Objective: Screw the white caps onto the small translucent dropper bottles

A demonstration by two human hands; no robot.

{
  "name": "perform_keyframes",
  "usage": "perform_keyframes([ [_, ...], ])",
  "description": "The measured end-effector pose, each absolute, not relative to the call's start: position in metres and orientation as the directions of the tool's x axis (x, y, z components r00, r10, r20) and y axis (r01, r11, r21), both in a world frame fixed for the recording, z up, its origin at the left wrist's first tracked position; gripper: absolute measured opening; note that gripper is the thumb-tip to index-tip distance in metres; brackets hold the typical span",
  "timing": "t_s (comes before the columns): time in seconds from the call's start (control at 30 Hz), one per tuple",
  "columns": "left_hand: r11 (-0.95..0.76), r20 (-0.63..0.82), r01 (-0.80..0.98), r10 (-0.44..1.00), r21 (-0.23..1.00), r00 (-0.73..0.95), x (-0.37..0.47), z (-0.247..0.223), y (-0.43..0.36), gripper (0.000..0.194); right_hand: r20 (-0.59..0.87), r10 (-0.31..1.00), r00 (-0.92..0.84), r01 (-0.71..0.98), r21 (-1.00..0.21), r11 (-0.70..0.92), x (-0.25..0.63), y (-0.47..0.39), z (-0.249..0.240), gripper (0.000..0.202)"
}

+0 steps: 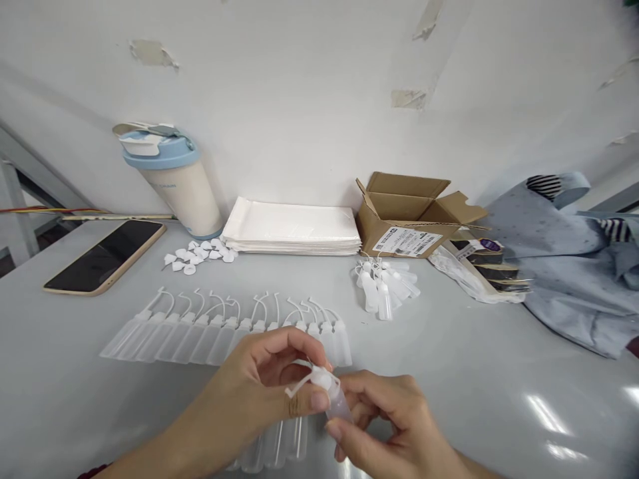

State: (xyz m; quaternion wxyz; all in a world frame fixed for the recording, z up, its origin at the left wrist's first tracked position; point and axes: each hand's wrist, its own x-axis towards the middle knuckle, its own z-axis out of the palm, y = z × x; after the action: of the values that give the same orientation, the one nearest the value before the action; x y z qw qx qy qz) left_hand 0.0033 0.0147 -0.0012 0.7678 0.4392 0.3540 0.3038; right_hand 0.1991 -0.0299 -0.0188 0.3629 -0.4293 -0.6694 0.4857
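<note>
Between both hands is a small translucent plastic bottle with a white top and a thin strap hanging off to the left. My left hand pinches the white top between thumb and fingers. Lower down, my right hand grips the bottle's body with thumb and forefinger. Behind the hands lies a row of similar bottles, flat on the table with straps pointing away. More clear bottles lie under the hands, partly hidden by them. A cluster of small bottles with caps sits further back on the right.
White caps lie loose near a tumbler with a blue lid. A phone is at the left. Along the wall stand a stack of white envelopes and an open cardboard box. Blue-grey cloth covers the right side.
</note>
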Motion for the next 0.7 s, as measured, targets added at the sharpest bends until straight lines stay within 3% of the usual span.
perform_keyframes([
  [0.27, 0.499, -0.352, -0.113, 0.736, 0.859, 0.578, 0.006, 0.005, 0.019, 0.018, 0.201, 0.911, -0.361, 0.311, -0.895, 0.321, 0.197, -0.028, -0.013, 0.016],
  [0.33, 0.499, -0.347, -0.111, 0.729, 0.860, 0.590, 0.004, 0.005, 0.018, 0.020, 0.102, 0.910, -0.401, 0.260, -0.940, 0.220, 0.197, -0.028, -0.011, 0.020],
  [0.4, 0.506, -0.340, -0.119, 0.716, 0.854, 0.610, 0.002, 0.005, 0.017, 0.021, -0.060, 0.872, -0.486, 0.133, -0.991, 0.006, 0.199, -0.026, -0.010, 0.027],
  [0.5, 0.503, -0.328, -0.100, 0.689, 0.858, 0.646, -0.001, 0.008, 0.018, 0.017, -0.201, 0.758, -0.621, -0.069, -0.949, -0.308, 0.200, -0.024, -0.010, 0.038],
  [0.7, 0.487, -0.282, -0.102, 0.651, 0.868, 0.705, 0.000, 0.013, 0.019, 0.013, -0.192, 0.737, -0.648, -0.139, -0.921, -0.363, 0.201, -0.023, -0.013, 0.038],
])
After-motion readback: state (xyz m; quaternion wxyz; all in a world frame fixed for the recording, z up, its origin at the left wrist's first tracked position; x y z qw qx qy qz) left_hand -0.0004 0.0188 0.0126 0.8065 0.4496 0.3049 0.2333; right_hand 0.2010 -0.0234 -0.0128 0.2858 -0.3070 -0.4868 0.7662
